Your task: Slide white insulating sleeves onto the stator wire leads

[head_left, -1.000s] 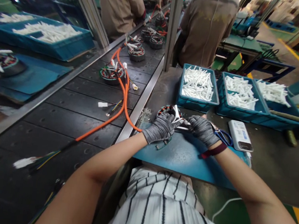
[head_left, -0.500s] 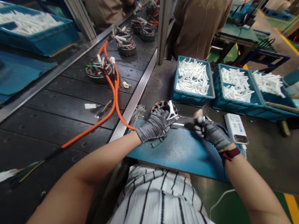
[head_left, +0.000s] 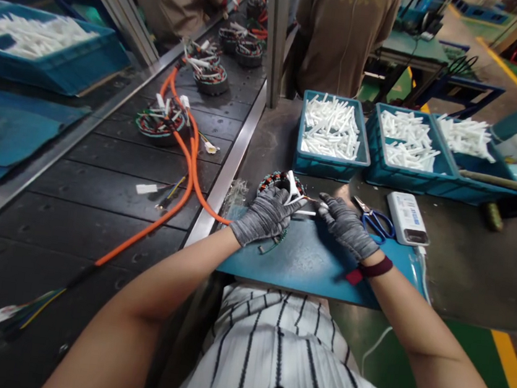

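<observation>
A round wound stator (head_left: pixel 274 183) with white sleeved leads lies at the far edge of a blue mat (head_left: pixel 311 262). My left hand (head_left: pixel 265 213), in a grey glove, rests curled over its near side and grips it. My right hand (head_left: pixel 343 225), also gloved, pinches a thin white sleeve (head_left: pixel 308 213) that runs level between the two hands. Blue-handled scissors (head_left: pixel 374 218) lie just right of my right hand.
Three blue bins of white sleeves (head_left: pixel 330 134) stand behind the mat, and a white box (head_left: pixel 406 218) lies right of the scissors. On the left, a black conveyor (head_left: pixel 112 202) carries more stators (head_left: pixel 160 122) and an orange cable (head_left: pixel 180 185). Two people in tan jackets (head_left: pixel 342 29) work beyond.
My right hand drew away to the right and then came back close to the stator, still pinching the white sleeve. The left hand stayed on the stator. The view shifted slightly.
</observation>
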### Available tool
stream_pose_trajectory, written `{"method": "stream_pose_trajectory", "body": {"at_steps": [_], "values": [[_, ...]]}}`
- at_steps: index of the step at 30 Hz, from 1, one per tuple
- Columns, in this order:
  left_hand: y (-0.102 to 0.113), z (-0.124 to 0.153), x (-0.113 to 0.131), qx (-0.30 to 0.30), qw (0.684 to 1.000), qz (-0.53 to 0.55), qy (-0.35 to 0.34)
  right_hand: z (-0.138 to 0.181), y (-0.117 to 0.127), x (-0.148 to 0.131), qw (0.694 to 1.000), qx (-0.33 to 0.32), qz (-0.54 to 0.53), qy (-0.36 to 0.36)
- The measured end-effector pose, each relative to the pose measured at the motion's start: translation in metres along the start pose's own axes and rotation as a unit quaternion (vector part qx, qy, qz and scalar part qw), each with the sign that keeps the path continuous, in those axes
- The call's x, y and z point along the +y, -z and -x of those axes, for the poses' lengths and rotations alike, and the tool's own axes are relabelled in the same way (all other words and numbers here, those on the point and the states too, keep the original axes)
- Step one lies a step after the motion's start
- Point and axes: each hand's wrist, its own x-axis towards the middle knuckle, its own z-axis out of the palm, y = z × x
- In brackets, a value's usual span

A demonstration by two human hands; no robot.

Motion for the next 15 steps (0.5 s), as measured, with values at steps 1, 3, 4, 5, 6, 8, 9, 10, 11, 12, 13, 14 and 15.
{"method": "stream_pose_trajectory", "body": {"at_steps": [1, 3, 4, 5, 6, 8, 9, 10, 11, 12, 13, 14, 15], "values": [[0.002, 0.0, 0.0, -0.006, 1.0, 0.0, 0.002, -0.001, -0.001, -0.001, 0.999, 0.01, 0.033, 0.012], [0.005, 0.0, 0.001, -0.013, 1.0, -0.001, 0.008, -0.003, -0.001, -0.006, 0.996, 0.029, 0.082, 0.027], [0.006, 0.0, 0.002, -0.016, 1.0, -0.001, 0.012, -0.003, 0.001, -0.009, 0.994, 0.035, 0.102, 0.034], [0.007, 0.0, 0.002, -0.019, 1.0, -0.001, 0.015, -0.004, 0.003, -0.011, 0.991, 0.036, 0.12, 0.041], [0.008, 0.0, 0.003, -0.021, 1.0, 0.0, 0.017, -0.004, 0.007, -0.013, 0.989, 0.034, 0.137, 0.049], [0.009, 0.0, 0.003, -0.021, 1.0, 0.003, 0.018, -0.006, 0.014, -0.016, 0.983, 0.026, 0.164, 0.074], [0.009, 0.0, 0.003, -0.02, 1.0, 0.006, 0.018, -0.007, 0.018, -0.017, 0.981, 0.026, 0.169, 0.087], [0.009, 0.0, 0.003, -0.018, 1.0, 0.01, 0.017, -0.009, 0.022, -0.017, 0.98, 0.033, 0.166, 0.1], [0.009, 0.0, 0.003, -0.014, 1.0, 0.016, 0.015, -0.011, 0.026, -0.018, 0.98, 0.044, 0.157, 0.111], [0.01, 0.0, 0.002, -0.009, 1.0, 0.023, 0.014, -0.013, 0.029, -0.018, 0.981, 0.052, 0.145, 0.117], [0.01, 0.0, 0.002, -0.003, 0.999, 0.032, 0.013, -0.015, 0.031, -0.018, 0.982, 0.055, 0.135, 0.121], [0.01, 0.0, 0.002, 0.005, 0.999, 0.04, 0.013, -0.016, 0.033, -0.019, 0.983, 0.049, 0.127, 0.123], [0.009, 0.0, 0.002, 0.012, 0.999, 0.048, 0.014, -0.018, 0.035, -0.019, 0.984, 0.039, 0.123, 0.125]]}}
